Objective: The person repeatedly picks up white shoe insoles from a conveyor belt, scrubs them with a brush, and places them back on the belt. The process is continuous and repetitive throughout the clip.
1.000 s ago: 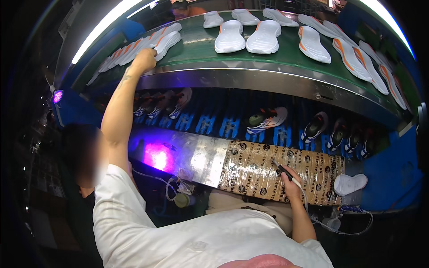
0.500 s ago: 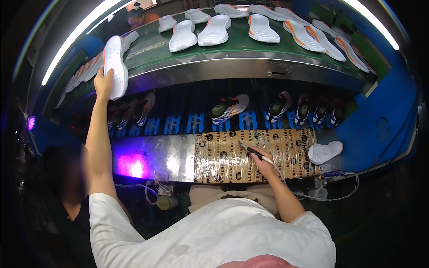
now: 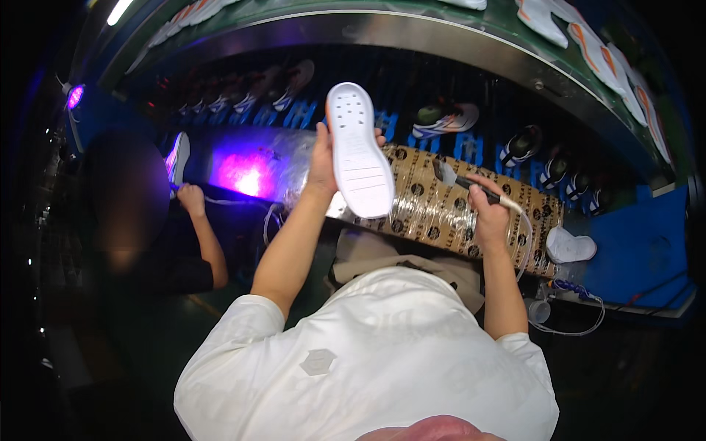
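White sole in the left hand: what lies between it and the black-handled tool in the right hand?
In the head view, a stretch of brown patterned covering shows between the sole and tool.

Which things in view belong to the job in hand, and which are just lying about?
In use:
holed white sole, in the left hand
brush-like tool, in the right hand

Seemingly idle, neither hand touching:
loose sole, lying at right
shoes, in the row beyond
white-and-orange soles, upper right
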Tool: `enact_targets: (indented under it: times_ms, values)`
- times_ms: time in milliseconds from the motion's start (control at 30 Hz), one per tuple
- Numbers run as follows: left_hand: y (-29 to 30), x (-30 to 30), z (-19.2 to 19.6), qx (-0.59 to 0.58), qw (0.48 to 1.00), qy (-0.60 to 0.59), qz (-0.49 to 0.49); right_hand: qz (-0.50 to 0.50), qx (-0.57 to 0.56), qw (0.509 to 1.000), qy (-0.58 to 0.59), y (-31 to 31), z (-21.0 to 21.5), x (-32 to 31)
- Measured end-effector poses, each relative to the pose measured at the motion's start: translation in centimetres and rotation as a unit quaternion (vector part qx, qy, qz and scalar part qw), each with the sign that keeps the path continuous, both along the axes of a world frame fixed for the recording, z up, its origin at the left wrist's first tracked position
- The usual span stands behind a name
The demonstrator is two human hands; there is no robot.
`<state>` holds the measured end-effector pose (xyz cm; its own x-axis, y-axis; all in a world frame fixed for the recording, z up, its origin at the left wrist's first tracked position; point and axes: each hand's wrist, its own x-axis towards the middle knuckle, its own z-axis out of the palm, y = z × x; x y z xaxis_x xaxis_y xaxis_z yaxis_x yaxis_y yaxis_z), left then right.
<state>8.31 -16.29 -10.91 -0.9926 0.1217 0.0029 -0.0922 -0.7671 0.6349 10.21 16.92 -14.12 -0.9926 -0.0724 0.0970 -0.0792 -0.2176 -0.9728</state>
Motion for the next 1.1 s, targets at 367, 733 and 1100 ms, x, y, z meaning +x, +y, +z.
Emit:
enact_targets:
  times_ms: [367, 733, 1100]
  values:
    - [7.9, 4.0, -3.0, 0.051, 0.990, -0.101, -0.088, 0.065, 0.132, 0.989, 0.018, -7.9, 8.7, -2.0]
    - [6.8, 2.4, -1.5, 0.044, 0.996, -0.075, -0.024, 0.115, 0.128, 0.972, 0.159, -7.2, 7.4, -1.5]
    - [5.6, -1.0, 0.8, 0.133, 0.987, 0.010, -0.092, 0.139, 0.303, 0.880, 0.338, -7.2, 9.2, 0.6]
